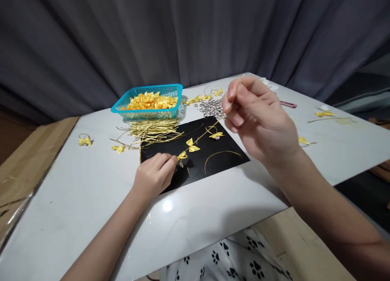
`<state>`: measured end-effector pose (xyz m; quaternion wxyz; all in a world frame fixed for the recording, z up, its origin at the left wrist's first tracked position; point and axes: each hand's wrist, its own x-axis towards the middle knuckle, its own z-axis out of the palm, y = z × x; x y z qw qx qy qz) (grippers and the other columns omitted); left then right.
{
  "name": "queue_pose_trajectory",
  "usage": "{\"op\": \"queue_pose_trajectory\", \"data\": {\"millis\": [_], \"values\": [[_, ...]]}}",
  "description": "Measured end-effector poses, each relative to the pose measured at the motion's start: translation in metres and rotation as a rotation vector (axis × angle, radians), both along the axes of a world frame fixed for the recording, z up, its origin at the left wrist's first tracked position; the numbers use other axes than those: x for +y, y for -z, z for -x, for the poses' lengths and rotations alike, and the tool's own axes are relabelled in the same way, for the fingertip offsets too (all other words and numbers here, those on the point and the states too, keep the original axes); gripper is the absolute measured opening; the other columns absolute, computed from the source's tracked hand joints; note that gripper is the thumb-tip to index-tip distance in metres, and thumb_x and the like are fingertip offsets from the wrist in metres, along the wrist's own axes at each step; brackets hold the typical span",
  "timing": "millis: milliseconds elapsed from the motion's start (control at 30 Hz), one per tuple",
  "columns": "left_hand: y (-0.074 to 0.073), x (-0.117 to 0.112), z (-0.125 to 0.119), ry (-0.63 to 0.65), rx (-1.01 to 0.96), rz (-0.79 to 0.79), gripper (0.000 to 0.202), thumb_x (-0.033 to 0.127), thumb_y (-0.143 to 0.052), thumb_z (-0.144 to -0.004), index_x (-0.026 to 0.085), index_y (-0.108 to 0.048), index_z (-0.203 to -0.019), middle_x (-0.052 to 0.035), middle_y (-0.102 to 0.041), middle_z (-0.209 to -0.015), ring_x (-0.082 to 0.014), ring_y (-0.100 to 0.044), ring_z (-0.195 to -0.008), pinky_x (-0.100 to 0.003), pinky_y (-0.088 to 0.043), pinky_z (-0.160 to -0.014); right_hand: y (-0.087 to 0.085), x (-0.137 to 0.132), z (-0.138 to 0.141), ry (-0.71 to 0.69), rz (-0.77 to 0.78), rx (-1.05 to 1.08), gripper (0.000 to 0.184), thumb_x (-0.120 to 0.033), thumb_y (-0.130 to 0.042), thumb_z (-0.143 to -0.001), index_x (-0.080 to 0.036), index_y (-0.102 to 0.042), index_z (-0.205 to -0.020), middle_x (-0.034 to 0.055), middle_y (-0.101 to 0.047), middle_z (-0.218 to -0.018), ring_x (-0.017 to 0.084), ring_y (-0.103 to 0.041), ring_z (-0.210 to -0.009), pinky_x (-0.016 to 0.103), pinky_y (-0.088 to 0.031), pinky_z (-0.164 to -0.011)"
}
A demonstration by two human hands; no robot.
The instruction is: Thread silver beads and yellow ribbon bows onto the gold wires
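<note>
My left hand rests at the left part of a black mat, its fingers pinched on a small yellow ribbon bow with a little silver bell or bead below it. Beside that lies another yellow bow, with a gold wire tie running up and right from it. My right hand is raised above the mat's right side, thumb and fingertips pressed together; whatever they hold is too small to make out. A bow on a looped wire and a loose curved gold wire lie on the mat.
A blue basket of yellow bows stands at the back of the white table. Before it lies a pile of gold wire ties. Small silver bells or beads are heaped behind the mat. Single bows are scattered left and right.
</note>
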<state>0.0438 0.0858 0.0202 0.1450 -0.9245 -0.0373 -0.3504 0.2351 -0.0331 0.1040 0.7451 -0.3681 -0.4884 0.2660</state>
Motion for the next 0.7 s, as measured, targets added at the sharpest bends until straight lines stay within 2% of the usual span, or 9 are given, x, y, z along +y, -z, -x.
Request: {"op": "queue_pose_trajectory", "data": {"millis": [100, 167, 267, 333, 433, 533, 633, 700], "values": [[0.001, 0.001, 0.001, -0.016, 0.015, -0.002, 0.005, 0.01, -0.056, -0.082, 0.015, -0.057, -0.083, -0.0021, -0.065, -0.075, -0.012, -0.057, -0.063, -0.023, -0.038, -0.053, -0.007, -0.003, -0.002, 0.042, -0.026, 0.057, 0.016, -0.018, -0.047, -0.09, -0.014, -0.052, -0.074, -0.0006, -0.047, -0.067, 0.005, -0.043, -0.058, 0.016, -0.037, -0.051], [0.001, 0.002, 0.002, -0.026, 0.026, -0.003, 0.004, 0.011, -0.055, -0.082, 0.015, -0.057, -0.083, -0.0022, -0.065, -0.075, -0.0119, -0.056, -0.063, -0.023, -0.038, -0.052, -0.015, -0.007, -0.002, 0.075, 0.029, 0.155, 0.02, -0.014, -0.044, -0.09, -0.015, -0.051, -0.072, -0.0009, -0.046, -0.066, 0.006, -0.05, -0.065, 0.018, -0.045, -0.065], [0.002, 0.005, 0.002, -0.047, 0.042, 0.007, 0.005, 0.012, -0.053, -0.083, 0.015, -0.057, -0.082, -0.0023, -0.065, -0.076, -0.0119, -0.056, -0.064, -0.024, -0.037, -0.052, -0.027, -0.019, -0.001, 0.026, 0.156, 0.339, 0.024, -0.015, -0.039, -0.092, -0.017, -0.051, -0.071, -0.0017, -0.046, -0.068, 0.006, -0.054, -0.068, 0.023, -0.048, -0.078], [0.002, 0.006, 0.002, -0.064, 0.053, 0.025, 0.006, 0.012, -0.052, -0.084, 0.015, -0.057, -0.082, -0.0021, -0.064, -0.076, -0.012, -0.057, -0.065, -0.024, -0.037, -0.053, -0.035, -0.028, 0.002, -0.026, 0.233, 0.359, 0.026, -0.017, -0.035, -0.094, -0.019, -0.05, -0.072, -0.0018, -0.045, -0.068, 0.006, -0.053, -0.067, 0.025, -0.048, -0.077], [0.002, 0.008, 0.001, -0.07, 0.065, 0.039, 0.006, 0.012, -0.052, -0.085, 0.015, -0.057, -0.083, -0.0022, -0.064, -0.076, -0.0125, -0.057, -0.066, -0.024, -0.037, -0.054, -0.045, -0.04, 0.012, -0.095, 0.324, 0.33, 0.026, -0.016, -0.032, -0.093, -0.018, -0.046, -0.071, -0.0006, -0.04, -0.068, 0.006, -0.048, -0.061, 0.023, -0.048, -0.067], [0.002, 0.008, 0.002, -0.064, 0.074, 0.031, 0.006, 0.013, -0.051, -0.085, 0.015, -0.057, -0.084, -0.0026, -0.063, -0.077, -0.0132, -0.055, -0.067, -0.024, -0.037, -0.055, -0.052, -0.046, 0.023, -0.169, 0.334, 0.305, 0.026, -0.01, -0.03, -0.091, -0.015, -0.041, -0.069, 0.0004, -0.033, -0.068, 0.003, -0.041, -0.056, 0.018, -0.044, -0.056], [0.002, 0.007, 0.003, -0.057, 0.106, 0.065, 0.009, 0.014, -0.048, -0.087, 0.015, -0.056, -0.083, -0.0031, -0.061, -0.076, -0.0135, -0.054, -0.066, -0.024, -0.036, -0.055, -0.056, -0.049, 0.026, -0.218, 0.348, 0.181, 0.028, -0.007, -0.026, -0.091, -0.013, -0.038, -0.067, 0.0006, -0.031, -0.068, 0.002, -0.037, -0.054, 0.016, -0.04, -0.052], [0.002, 0.006, 0.003, -0.06, 0.139, 0.127, 0.014, 0.015, -0.044, -0.088, 0.015, -0.056, -0.081, -0.0035, -0.058, -0.073, -0.0139, -0.053, -0.066, -0.024, -0.035, -0.055, -0.058, -0.05, 0.023, -0.221, 0.386, 0.103, 0.028, -0.007, -0.029, -0.091, -0.013, -0.037, -0.065, 0.0005, -0.032, -0.068, 0.002, -0.035, -0.054, 0.017, -0.038, -0.05]]}}
